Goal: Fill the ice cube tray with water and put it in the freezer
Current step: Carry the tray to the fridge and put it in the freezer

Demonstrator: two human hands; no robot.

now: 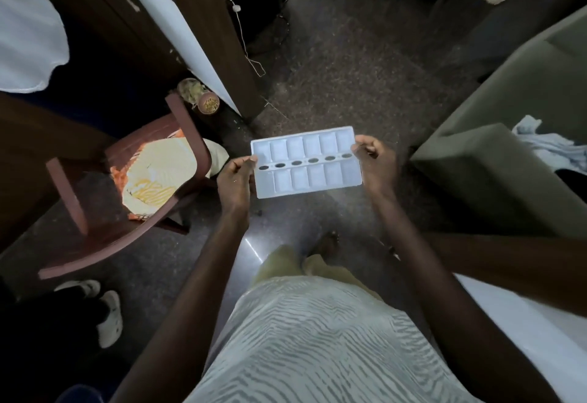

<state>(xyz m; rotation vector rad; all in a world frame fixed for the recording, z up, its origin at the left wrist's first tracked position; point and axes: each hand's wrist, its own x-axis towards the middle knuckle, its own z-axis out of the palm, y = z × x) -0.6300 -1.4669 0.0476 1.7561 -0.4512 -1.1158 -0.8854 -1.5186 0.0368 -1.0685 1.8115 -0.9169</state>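
Dim, shadowy, edges warped, soft.

Both hands [236, 180] [376, 161] pinch the ice tray [306, 161] level.

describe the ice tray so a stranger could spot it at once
Find the dark speckled floor between the maroon plastic chair and grey-green sofa. Above it, the left hand and right hand hold a flat white plastic ice cube tray by its short ends. Only it has pockets flanking dark oval holes.

No readable text, label or number anywhere.
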